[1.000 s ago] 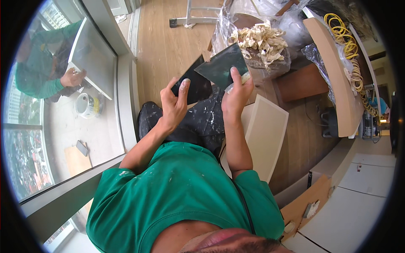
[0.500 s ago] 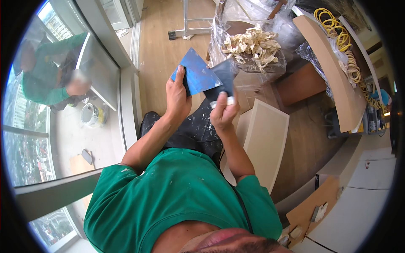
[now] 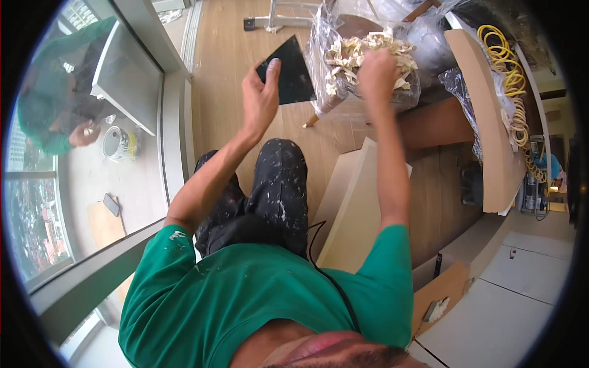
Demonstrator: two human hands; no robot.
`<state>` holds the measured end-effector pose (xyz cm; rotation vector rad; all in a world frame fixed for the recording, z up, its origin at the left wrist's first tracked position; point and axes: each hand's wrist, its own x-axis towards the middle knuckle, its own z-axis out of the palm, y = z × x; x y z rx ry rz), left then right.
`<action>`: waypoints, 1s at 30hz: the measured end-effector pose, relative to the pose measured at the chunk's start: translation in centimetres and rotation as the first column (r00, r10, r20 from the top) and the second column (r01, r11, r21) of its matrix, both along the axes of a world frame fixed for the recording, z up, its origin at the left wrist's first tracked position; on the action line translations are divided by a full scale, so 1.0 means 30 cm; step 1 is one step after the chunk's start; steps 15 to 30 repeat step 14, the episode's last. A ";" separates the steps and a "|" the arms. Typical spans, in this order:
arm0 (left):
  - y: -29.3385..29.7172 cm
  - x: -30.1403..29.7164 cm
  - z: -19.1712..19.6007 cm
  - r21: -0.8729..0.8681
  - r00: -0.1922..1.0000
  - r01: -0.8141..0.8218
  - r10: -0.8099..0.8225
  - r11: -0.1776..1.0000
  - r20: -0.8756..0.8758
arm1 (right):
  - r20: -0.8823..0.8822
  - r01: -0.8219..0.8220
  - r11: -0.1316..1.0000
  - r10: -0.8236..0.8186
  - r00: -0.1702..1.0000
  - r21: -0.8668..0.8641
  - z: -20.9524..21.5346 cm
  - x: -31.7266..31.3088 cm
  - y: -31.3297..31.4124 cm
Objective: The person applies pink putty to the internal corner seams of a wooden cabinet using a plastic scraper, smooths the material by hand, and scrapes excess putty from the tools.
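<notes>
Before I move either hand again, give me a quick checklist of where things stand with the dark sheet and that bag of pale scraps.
1. Left hand has hold of the dark sheet: ok, thumb over its lower edge, sheet raised off the floor.
2. Right hand at the pale scraps: ok, it rests on the pile; whether it has closed on any, cannot tell.
3. Clear plastic bag open at the top: ok, scraps show above the rim.
4. Sheet clear of the bag: cannot tell, their edges overlap in this view.
5. Footing: not ok, a pale board lies right beside the legs.
</notes>
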<state>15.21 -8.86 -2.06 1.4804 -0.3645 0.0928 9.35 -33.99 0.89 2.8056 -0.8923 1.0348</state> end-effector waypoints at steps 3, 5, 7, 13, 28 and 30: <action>-0.007 0.100 -0.029 0.120 0.999 -0.003 0.009 0.993 -0.050 | 0.527 -0.514 0.193 -0.017 0.850 0.836 0.034 0.066 -0.433; 0.039 0.168 -0.095 0.079 0.995 -0.010 0.017 0.997 -0.095 | 0.398 -0.381 0.158 -0.095 0.912 0.911 -0.039 0.019 -0.546; 0.121 0.217 -0.153 0.243 0.953 0.000 0.074 0.970 -0.295 | 0.265 -0.202 0.273 -0.220 0.939 0.941 -0.090 -0.104 -0.557; 0.657 0.067 -0.324 0.628 0.681 -0.136 0.533 0.766 -0.502 | -0.025 0.139 0.288 -0.364 0.931 0.947 -0.118 -0.647 -0.186; 0.738 0.031 -0.314 0.741 0.691 -0.058 0.562 0.669 -0.454 | -0.206 0.297 0.150 -0.436 0.876 0.943 -0.174 -0.828 -0.084; 0.738 0.031 -0.314 0.741 0.691 -0.058 0.562 0.669 -0.454 | -0.206 0.297 0.150 -0.436 0.876 0.943 -0.174 -0.828 -0.084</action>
